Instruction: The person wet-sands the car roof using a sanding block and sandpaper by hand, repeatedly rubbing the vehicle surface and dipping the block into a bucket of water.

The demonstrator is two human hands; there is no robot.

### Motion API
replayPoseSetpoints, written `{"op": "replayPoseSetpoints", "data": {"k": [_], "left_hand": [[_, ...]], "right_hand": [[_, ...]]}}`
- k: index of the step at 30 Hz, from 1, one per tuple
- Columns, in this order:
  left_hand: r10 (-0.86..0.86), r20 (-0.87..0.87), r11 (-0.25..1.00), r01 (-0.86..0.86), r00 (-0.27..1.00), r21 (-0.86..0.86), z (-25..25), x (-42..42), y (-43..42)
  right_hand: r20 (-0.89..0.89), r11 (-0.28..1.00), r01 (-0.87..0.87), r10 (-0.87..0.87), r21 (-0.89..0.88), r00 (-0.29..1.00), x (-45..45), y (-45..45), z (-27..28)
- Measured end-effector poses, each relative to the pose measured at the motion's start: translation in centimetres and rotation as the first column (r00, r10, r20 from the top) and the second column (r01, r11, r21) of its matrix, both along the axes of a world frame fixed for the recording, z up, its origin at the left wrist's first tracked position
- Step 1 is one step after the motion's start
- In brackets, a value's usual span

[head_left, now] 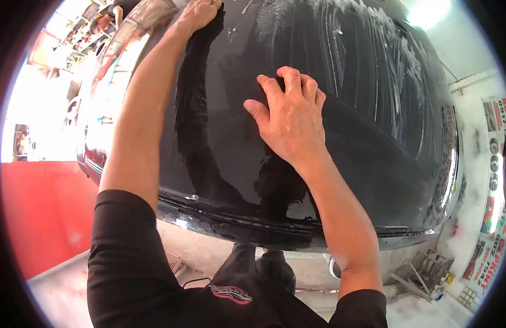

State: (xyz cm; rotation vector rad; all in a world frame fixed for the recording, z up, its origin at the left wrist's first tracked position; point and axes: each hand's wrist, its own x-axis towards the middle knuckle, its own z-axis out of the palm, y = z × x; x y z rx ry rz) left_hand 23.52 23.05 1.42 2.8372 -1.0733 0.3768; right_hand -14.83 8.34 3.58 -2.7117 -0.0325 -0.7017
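Note:
A broad black car panel spreads out before me, wet and shiny in places. White streaky suds or slurry run over its upper right part. My left hand reaches to the far left of the panel with its fingers curled in; what they hold, if anything, is hidden at the top edge of the view. A dark, wet-looking band runs down the panel below it. My right hand is over the middle of the panel, its fingers bent and spread, with nothing seen in it. Whether its fingertips touch the surface I cannot tell.
A red low wall stands at the left. Behind it another person is partly visible among clutter. Printed posters hang on the right wall, above a wooden frame and small items on the floor. The car's lower edge is close to my body.

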Motion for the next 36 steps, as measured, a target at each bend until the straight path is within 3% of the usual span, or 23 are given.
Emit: {"op": "replayPoseSetpoints", "data": {"k": [2,3,4,5,6,9,12,15,16,17,18,19,20,21,23,25,27,28,30,34,35,36], "left_hand": [[0.089,-0.152,0.995,-0.095,0.984,-0.031,3.4,-4.3,-0.6],[0.065,0.091,0.959,-0.088,0.994,0.268,0.5,-1.9,1.3],[-0.054,0.234,0.919,-0.043,0.971,0.391,1.6,-7.0,2.2],[-0.124,0.195,0.979,0.088,0.973,0.183,0.2,-9.9,5.0],[-0.061,0.050,0.998,0.061,0.997,0.007,2.0,-17.1,6.5],[-0.165,-0.160,0.981,0.144,0.973,-0.132,2.8,-25.0,12.5],[-0.175,-0.082,0.976,0.162,0.981,-0.143,2.8,-21.7,10.8],[-0.068,-0.071,0.992,0.060,0.995,-0.115,1.9,-9.8,4.7],[-0.121,0.110,0.991,0.126,0.986,-0.037,0.2,-3.3,3.0],[0.009,0.030,0.996,-0.007,0.999,-0.084,2.2,-1.9,-0.5],[-0.032,0.162,0.958,-0.016,0.986,0.288,2.1,3.5,-2.2],[-0.067,0.233,0.985,0.027,0.970,0.172,-0.1,8.4,-3.1],[0.021,0.132,0.981,-0.046,0.991,0.189,-0.2,12.0,-3.9],[0.111,0.082,0.993,-0.115,0.990,0.039,-0.8,13.2,-4.4],[0.163,0.002,0.983,-0.163,0.987,0.086,0.7,8.7,-3.5],[-0.161,0.389,0.985,0.126,0.907,0.114,-0.9,3.1,-0.1],[-0.141,0.097,0.986,0.131,0.985,0.101,0.4,-7.6,4.9],[-0.069,-0.054,0.995,0.064,0.996,-0.083,2.3,-14.7,6.4],[-0.132,-0.098,0.984,0.118,0.986,-0.135,2.7,-19.7,9.6],[-0.071,-0.095,0.989,0.057,0.993,-0.134,2.2,-11.8,6.0],[-0.134,-0.031,0.982,0.129,0.990,-0.136,0.9,-6.0,4.6],[-0.108,0.106,0.994,0.111,0.988,-0.020,0.4,-1.4,2.3]], "right_hand": [[-0.024,1.000,-0.006,0.006,0.010,1.000,-0.3,-0.1,0.0],[-0.022,1.000,-0.016,0.017,0.017,1.000,-0.1,-0.1,0.2],[-0.019,1.000,-0.013,0.013,0.000,1.000,-0.1,0.0,-0.1],[-0.020,1.000,-0.009,0.009,-0.003,1.000,-0.1,0.1,0.1],[-0.016,1.000,-0.004,0.004,-0.007,1.000,-0.1,0.2,0.3],[-0.007,0.998,0.021,-0.021,-0.058,1.000,-0.1,0.7,0.4],[-0.025,0.997,0.033,-0.035,-0.076,0.999,0.1,0.7,0.8],[-0.058,0.998,0.036,-0.039,-0.059,0.998,0.1,0.7,0.9],[-0.064,0.998,0.030,-0.034,-0.054,0.997,0.1,0.5,1.0],[-0.066,0.998,0.026,-0.029,-0.051,0.997,0.1,0.4,0.9],[-0.070,0.999,0.021,-0.024,-0.031,0.997,0.2,0.3,0.6],[-0.073,1.000,0.014,-0.015,-0.014,0.997,0.1,0.1,0.5],[-0.066,1.000,0.009,-0.009,0.001,0.998,0.1,-0.1,0.5],[-0.071,1.000,0.019,-0.019,0.005,0.997,0.1,-0.4,0.6],[-0.091,0.999,-0.002,0.006,0.036,0.996,0.0,-0.3,0.8],[-0.102,1.000,-0.006,0.009,0.026,0.995,-0.1,-0.2,0.8],[-0.094,1.000,0.002,-0.002,-0.001,0.996,0.0,0.0,0.5],[-0.108,1.000,0.001,-0.002,-0.011,0.994,0.0,0.1,0.5],[-0.108,0.998,0.020,-0.027,-0.060,0.994,0.1,0.5,0.6],[-0.096,0.997,0.039,-0.045,-0.066,0.994,0.1,0.7,0.9],[-0.089,0.998,0.037,-0.040,-0.044,0.995,0.2,0.6,0.9],[-0.105,0.999,0.027,-0.029,-0.025,0.994,0.2,0.5,1.0]]}}
